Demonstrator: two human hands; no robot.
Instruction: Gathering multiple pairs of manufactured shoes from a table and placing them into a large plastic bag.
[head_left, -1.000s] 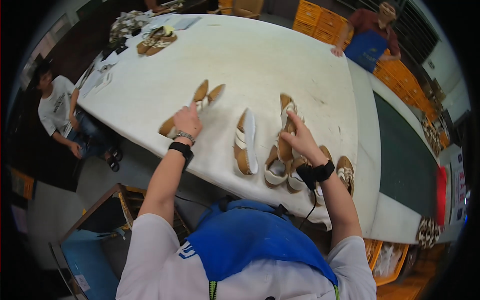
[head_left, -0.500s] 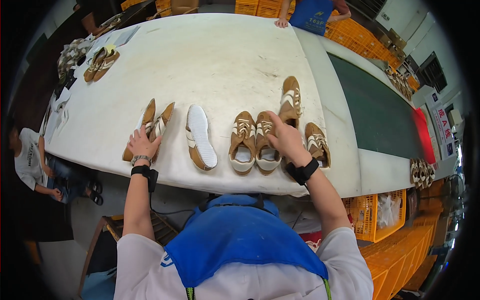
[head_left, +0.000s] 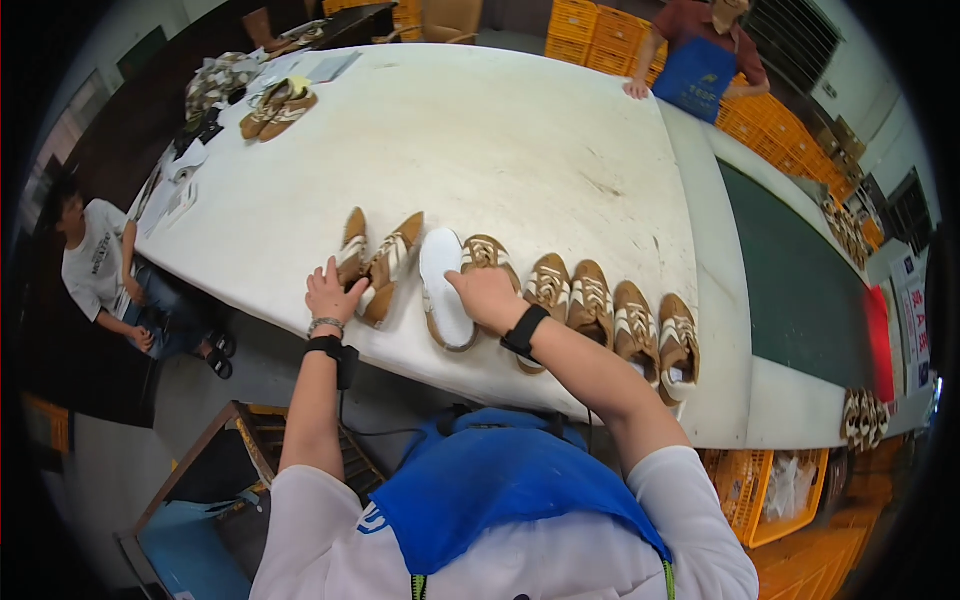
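My left hand (head_left: 333,293) is open, fingers spread, at the heel end of a pair of brown suede sneakers with cream stripes; the left sneaker (head_left: 353,240) of that pair is nearest it. Right of the pair, a sneaker lies with its white sole (head_left: 438,262) up. My right hand (head_left: 490,300) closes on the heel end of a brown sneaker (head_left: 487,251) beside that sole; its fingertips are hidden. Its thumb reaches the sole's edge. Farther right stand two sneakers (head_left: 590,292), partly behind my forearm, and another two sneakers (head_left: 678,335).
Another pair of sneakers (head_left: 278,108) stands at the far left of the white table (head_left: 480,130). A person in a blue apron (head_left: 693,82) leans on the far edge; another person (head_left: 110,260) sits left. Orange crates (head_left: 765,490) stand below right, beside a green surface (head_left: 795,270).
My right hand has moved left to the upturned sneaker, where another sneaker now stands. The sneaker standing farther back at the right is gone from there. The view has shifted.
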